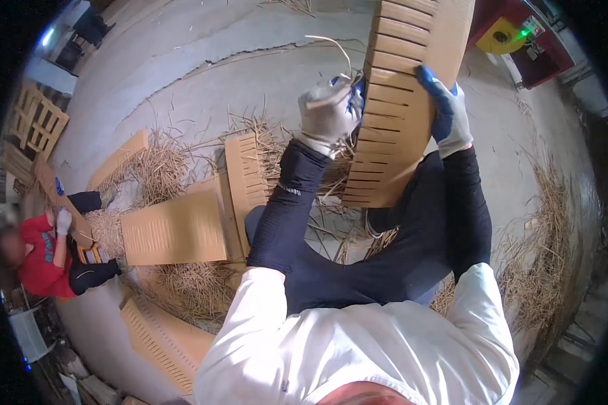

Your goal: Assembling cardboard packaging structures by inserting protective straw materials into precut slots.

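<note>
A long brown cardboard sheet [392, 115] with rows of narrow slots stands tilted in front of me, between my knees. My right hand [447, 111], in a white and blue work glove, grips its right edge, with the thumb on the face. At the sheet's left edge, my left hand [331, 111] is closed in a matching glove. A thin, pale, curled strip [338, 48] rises out of that fist; its lower end is hidden in the fingers.
Slotted cardboard sheets [175, 226] lie at my left, among heaps of thin cardboard strips [162, 169]. More strips [537, 256] cover the floor at right. A person in red [40, 256] sits at far left, holding cardboard. A red machine [520, 40] stands at far right.
</note>
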A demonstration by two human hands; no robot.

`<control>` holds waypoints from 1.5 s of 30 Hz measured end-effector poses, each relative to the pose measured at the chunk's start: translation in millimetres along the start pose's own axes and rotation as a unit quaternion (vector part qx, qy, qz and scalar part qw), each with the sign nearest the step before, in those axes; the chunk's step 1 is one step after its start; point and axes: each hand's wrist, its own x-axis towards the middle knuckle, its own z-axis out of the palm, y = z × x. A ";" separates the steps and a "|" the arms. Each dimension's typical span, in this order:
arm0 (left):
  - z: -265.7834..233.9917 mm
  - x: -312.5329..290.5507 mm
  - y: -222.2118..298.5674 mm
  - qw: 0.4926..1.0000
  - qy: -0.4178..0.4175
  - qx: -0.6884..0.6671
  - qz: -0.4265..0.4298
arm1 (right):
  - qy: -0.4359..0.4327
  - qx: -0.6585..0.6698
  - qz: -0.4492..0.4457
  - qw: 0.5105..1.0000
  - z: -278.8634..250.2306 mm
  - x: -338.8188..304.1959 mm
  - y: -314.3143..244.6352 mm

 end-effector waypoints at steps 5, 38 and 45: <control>3.6 2.5 -2.8 0.903 0.107 -0.246 -0.336 | 0.012 0.079 -0.003 0.997 -2.7 7.1 3.3; -32.8 -0.5 -29.2 0.735 0.259 -0.417 -0.467 | 0.008 0.117 0.025 0.993 -16.8 27.4 15.5; -28.5 -37.7 -1.9 0.963 -0.101 -0.213 -0.134 | 0.043 0.073 0.012 0.996 -16.9 31.2 19.4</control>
